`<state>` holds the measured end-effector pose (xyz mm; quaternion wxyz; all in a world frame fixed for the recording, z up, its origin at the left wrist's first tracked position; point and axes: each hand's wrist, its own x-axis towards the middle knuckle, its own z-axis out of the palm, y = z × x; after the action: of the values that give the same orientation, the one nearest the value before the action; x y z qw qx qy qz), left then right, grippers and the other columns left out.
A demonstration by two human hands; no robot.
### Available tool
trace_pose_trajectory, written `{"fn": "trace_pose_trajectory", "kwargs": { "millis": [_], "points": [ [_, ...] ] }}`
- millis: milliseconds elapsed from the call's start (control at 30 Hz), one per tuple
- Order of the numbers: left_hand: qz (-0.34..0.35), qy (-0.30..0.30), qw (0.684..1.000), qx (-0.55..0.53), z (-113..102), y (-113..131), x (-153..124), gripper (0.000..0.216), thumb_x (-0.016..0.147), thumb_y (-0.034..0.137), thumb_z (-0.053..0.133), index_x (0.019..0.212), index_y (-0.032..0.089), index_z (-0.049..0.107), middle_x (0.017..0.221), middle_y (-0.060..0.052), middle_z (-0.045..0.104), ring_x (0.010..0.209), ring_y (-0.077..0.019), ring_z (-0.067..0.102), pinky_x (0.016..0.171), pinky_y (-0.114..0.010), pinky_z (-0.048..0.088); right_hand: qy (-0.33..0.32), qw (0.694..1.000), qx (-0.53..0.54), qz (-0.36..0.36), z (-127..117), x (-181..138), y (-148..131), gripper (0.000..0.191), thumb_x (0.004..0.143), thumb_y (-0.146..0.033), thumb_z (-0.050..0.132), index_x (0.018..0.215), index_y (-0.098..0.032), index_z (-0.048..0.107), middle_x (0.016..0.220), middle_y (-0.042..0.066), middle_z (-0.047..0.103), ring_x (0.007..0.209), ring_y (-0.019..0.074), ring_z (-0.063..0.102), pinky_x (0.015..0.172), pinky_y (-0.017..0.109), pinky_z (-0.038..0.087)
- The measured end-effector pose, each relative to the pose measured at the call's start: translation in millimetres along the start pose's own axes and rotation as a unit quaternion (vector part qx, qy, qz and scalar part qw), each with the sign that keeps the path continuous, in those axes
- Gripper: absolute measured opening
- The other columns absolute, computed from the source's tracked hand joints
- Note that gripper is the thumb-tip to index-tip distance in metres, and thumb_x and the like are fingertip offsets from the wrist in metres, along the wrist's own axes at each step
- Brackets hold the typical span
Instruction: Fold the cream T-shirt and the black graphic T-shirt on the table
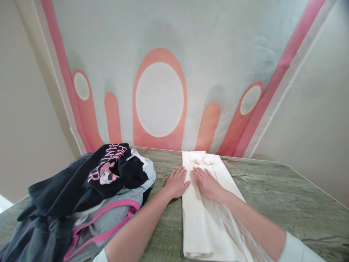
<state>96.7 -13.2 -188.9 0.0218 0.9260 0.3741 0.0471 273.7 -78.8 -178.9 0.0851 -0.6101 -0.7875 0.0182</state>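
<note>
A cream-white garment (196, 222) lies folded into a long strip on the wooden table, with a gathered, ruffled bit near its far end. Its exact kind I cannot make out. My left hand (177, 183) rests at the strip's left edge, palm down, fingers stretched out and pointing away from me. On top of the cloth lies my right hand (207, 183), flat with its fingers extended. Neither hand grips anything. Sheer fabric shows beneath my right forearm, which hides part of the garment's right side.
Left of my hands sits a heap of clothes: a black printed shirt (109, 174) on top, a grey garment with pink trim (109, 222) below, and pale blue cloth (148, 169). The wood-patterned table (278, 196) ends at a wall hanging (160, 145) with pink shapes.
</note>
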Motion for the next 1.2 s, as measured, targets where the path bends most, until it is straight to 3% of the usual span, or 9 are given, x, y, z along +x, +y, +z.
{"fn": "trace_pose_trajectory", "kwargs": {
  "millis": [100, 267, 367, 500, 600, 733, 833, 1000, 1200],
  "points": [
    [0.003, 0.008, 1.000, 0.000, 1, 0, 0, 0.059, 0.090, 0.046, 0.014, 0.137, 0.012, 0.022, 0.145, -0.009, 0.016, 0.132, -0.0213, 0.012, 0.105, -0.041, 0.010, -0.037, 0.998, 0.033, -0.048, -2, -28, -14, 0.051, 0.091, -0.038, 0.019, 0.137, -0.017, 0.025, 0.144, 0.007, 0.023, 0.132, 0.0180, 0.018, 0.107, 0.040, 0.011],
    [0.008, 0.015, 1.000, 0.004, 4, -2, 0, 0.057, 0.090, 0.044, 0.016, 0.137, 0.012, 0.022, 0.145, -0.009, 0.016, 0.132, -0.0208, 0.011, 0.105, -0.041, 0.010, -0.065, 0.997, 0.040, -0.009, -10, -70, -16, 0.056, 0.090, -0.046, 0.022, 0.137, -0.016, 0.028, 0.143, 0.008, 0.024, 0.131, 0.0212, 0.019, 0.108, 0.044, 0.010],
    [0.009, 0.024, 1.000, 0.006, 6, -2, 1, 0.056, 0.090, 0.044, 0.017, 0.137, 0.013, 0.022, 0.145, -0.009, 0.017, 0.132, -0.0205, 0.014, 0.105, -0.039, 0.010, -0.064, 0.996, 0.061, -0.023, -18, -81, -21, 0.055, 0.090, -0.044, 0.021, 0.139, -0.019, 0.022, 0.145, 0.005, 0.018, 0.132, 0.0196, 0.015, 0.109, 0.042, 0.010],
    [0.014, 0.038, 0.999, 0.014, 5, -3, 0, 0.053, 0.091, 0.044, 0.020, 0.136, 0.017, 0.025, 0.145, -0.008, 0.018, 0.131, -0.0209, 0.016, 0.105, -0.039, 0.011, -0.081, 0.990, 0.089, -0.072, -23, -84, -36, 0.053, 0.090, -0.042, 0.025, 0.139, -0.022, 0.019, 0.146, 0.003, 0.014, 0.133, 0.0191, 0.014, 0.109, 0.041, 0.009],
    [0.024, 0.036, 0.999, 0.015, 0, -2, -2, 0.050, 0.091, 0.042, 0.021, 0.135, 0.020, 0.026, 0.144, -0.006, 0.020, 0.131, -0.0209, 0.017, 0.104, -0.040, 0.012, -0.083, 0.991, 0.087, -0.051, -26, -87, -39, 0.055, 0.089, -0.044, 0.027, 0.138, -0.020, 0.025, 0.144, 0.006, 0.021, 0.131, 0.0203, 0.019, 0.108, 0.042, 0.008],
    [0.044, 0.033, 0.998, 0.026, -10, 8, -10, 0.046, 0.091, 0.038, 0.023, 0.133, 0.021, 0.032, 0.143, -0.005, 0.026, 0.131, -0.0212, 0.017, 0.105, -0.042, 0.010, -0.080, 0.993, 0.086, -0.027, -32, -92, -22, 0.050, 0.089, -0.042, 0.028, 0.134, -0.019, 0.035, 0.140, 0.007, 0.031, 0.129, 0.0203, 0.026, 0.108, 0.042, 0.010],
    [0.073, 0.015, 0.997, 0.029, -14, 21, -22, 0.046, 0.091, 0.037, 0.022, 0.132, 0.018, 0.032, 0.141, -0.006, 0.028, 0.131, -0.0194, 0.018, 0.106, -0.040, 0.005, -0.066, 0.994, 0.090, -0.006, -30, -90, -2, 0.050, 0.089, -0.040, 0.027, 0.134, -0.019, 0.034, 0.141, 0.006, 0.029, 0.129, 0.0194, 0.025, 0.107, 0.040, 0.014],
    [0.107, -0.022, 0.994, 0.001, -18, 43, -46, 0.053, 0.091, 0.042, 0.020, 0.136, 0.013, 0.024, 0.144, -0.010, 0.021, 0.132, -0.0183, 0.014, 0.106, -0.036, 0.009, -0.038, 0.996, 0.073, 0.014, -11, -80, 18, 0.053, 0.090, -0.042, 0.023, 0.136, -0.017, 0.029, 0.144, 0.006, 0.021, 0.132, 0.0193, 0.017, 0.107, 0.040, 0.015],
    [0.136, -0.056, 0.989, -0.033, -26, 67, -76, 0.061, 0.090, 0.048, 0.020, 0.139, 0.012, 0.015, 0.146, -0.011, 0.009, 0.133, -0.0209, 0.004, 0.107, -0.036, 0.009, -0.019, 0.998, 0.052, 0.015, 2, -79, 18, 0.053, 0.090, -0.045, 0.023, 0.137, -0.023, 0.026, 0.145, 0.004, 0.020, 0.132, 0.0202, 0.015, 0.107, 0.044, 0.013]
  ]
}}
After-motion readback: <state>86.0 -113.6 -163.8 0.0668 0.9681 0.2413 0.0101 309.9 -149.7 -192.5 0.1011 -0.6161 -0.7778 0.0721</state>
